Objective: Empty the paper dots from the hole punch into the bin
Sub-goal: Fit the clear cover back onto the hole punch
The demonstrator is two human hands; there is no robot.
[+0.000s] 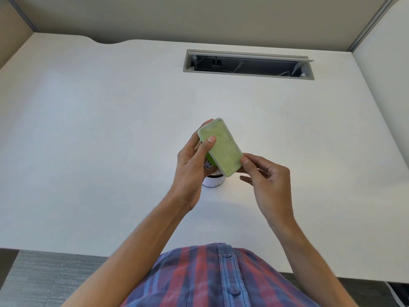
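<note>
I hold a green hole punch (pixel 221 149) upside down above the desk, its pale translucent base tray facing me. My left hand (pixel 192 165) grips its left side, thumb pressed on the tray. My right hand (pixel 265 180) pinches the tray's lower right corner with thumb and fingertips. Directly under the punch stands a small white round bin (pixel 213 181), mostly hidden by my left hand and the punch; some paper dots show on its dark inside.
The white desk (pixel 110 129) carries a long open cable slot (pixel 247 64) at the back. Partition walls stand behind and at both sides. My plaid shirt (pixel 212 280) fills the bottom edge, with grey floor at lower left.
</note>
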